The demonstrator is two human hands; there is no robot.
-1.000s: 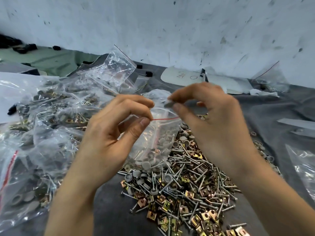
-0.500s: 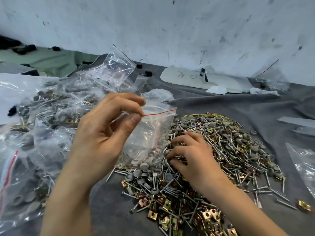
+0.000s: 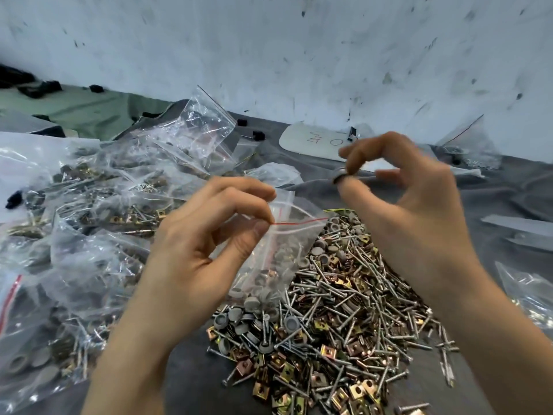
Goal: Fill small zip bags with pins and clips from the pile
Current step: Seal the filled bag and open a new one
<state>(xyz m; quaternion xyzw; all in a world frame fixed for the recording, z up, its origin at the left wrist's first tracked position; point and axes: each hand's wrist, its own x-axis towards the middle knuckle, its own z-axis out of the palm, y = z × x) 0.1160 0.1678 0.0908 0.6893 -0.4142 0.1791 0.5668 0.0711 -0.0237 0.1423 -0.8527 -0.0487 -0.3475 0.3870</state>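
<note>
The pile [image 3: 344, 324] of silvery pins, brass-coloured square clips and grey round caps is lying on the grey cloth-covered worktop [image 3: 191, 369], and everything else is sitting around it.

The left grip [image 3: 191, 256] is hovering over the pile's left edge, clenched on the zip bag [image 3: 281, 250]: thumb and forefinger are pinching the left end of its red-lined mouth. The mouth is gaping open towards the right. The bag is hanging down from the pinch, its bottom touching the pile's near-left edge. Grey caps are showing through the clear plastic at its bottom.

The right grip [image 3: 413, 211] is hanging above the pile's far side, higher than the bag's mouth and apart from it. Its thumb and forefinger are pinching a small grey cap [image 3: 339, 177], which is blurred. The other fingers are curling loosely behind.

Left of the pile, a heap of filled bags [image 3: 89, 220] is spreading across the worktop, pins and clips showing inside them. Beyond the pile's far-left corner, an empty clear bag [image 3: 206, 121] is standing up on that heap. Straight beyond the pile, a white card [image 3: 311, 142] with handwriting is lying near the scuffed wall [image 3: 299, 55]. Right of the pile, another clear bag [image 3: 526, 289] is lying at the frame's edge.
</note>
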